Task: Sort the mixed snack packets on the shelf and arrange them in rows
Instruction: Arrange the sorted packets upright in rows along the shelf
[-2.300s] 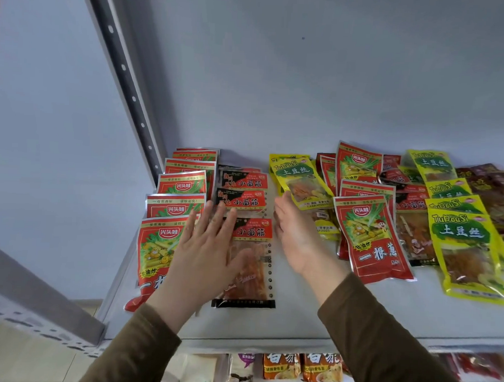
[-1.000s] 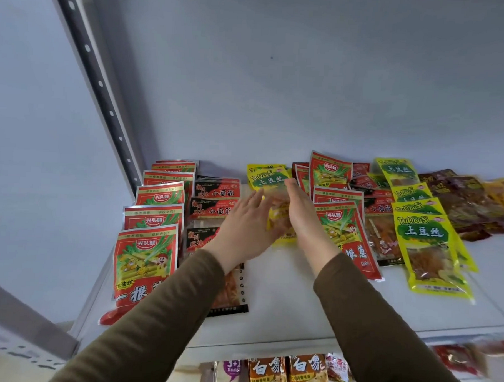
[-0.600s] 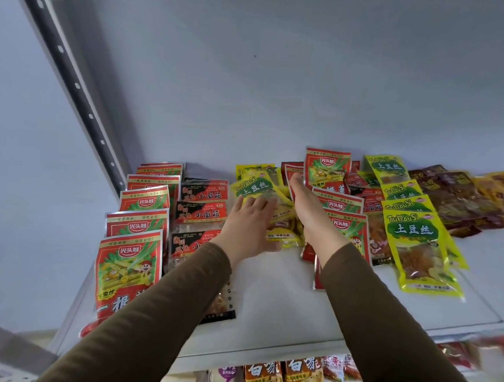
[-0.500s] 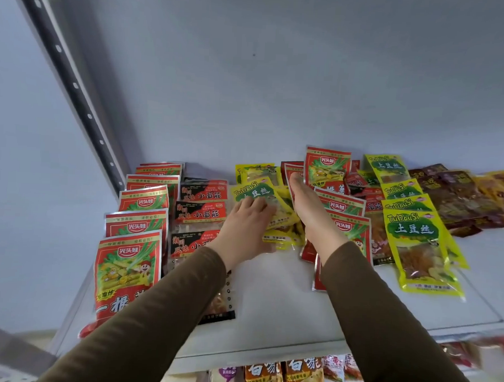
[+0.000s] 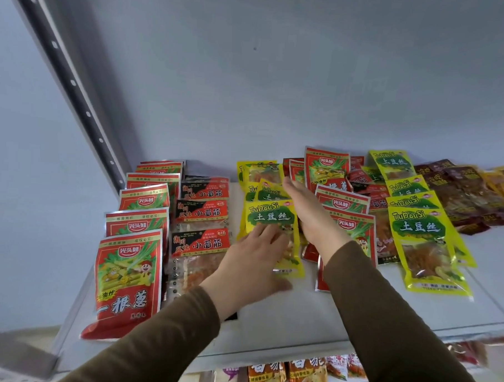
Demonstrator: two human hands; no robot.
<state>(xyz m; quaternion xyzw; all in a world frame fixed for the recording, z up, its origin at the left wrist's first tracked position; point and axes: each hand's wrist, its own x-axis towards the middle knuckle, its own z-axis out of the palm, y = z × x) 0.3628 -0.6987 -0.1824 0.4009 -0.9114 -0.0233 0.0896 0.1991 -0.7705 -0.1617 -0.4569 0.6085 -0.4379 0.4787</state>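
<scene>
On the white shelf (image 5: 291,319) a row of red-and-green packets (image 5: 128,275) runs along the left, with a row of black-and-red packets (image 5: 202,214) beside it. A third row of yellow-green packets (image 5: 270,217) lies in the middle. My left hand (image 5: 253,266) lies flat, fingers straight, on the front yellow packet. My right hand (image 5: 310,213) stands on edge, fingers straight, against the right side of that yellow row. Mixed red (image 5: 350,227), yellow (image 5: 422,241) and brown packets (image 5: 470,194) lie unsorted to the right.
A grey perforated shelf upright (image 5: 76,88) rises at the back left. The grey back wall (image 5: 307,77) closes the shelf behind. Orange packets (image 5: 292,373) sit on the lower shelf under the front edge.
Both hands left the black-and-red row and moved right to the yellow packets. They gathered them and drew them forward into a line; a yellow packet now lies flat at the front.
</scene>
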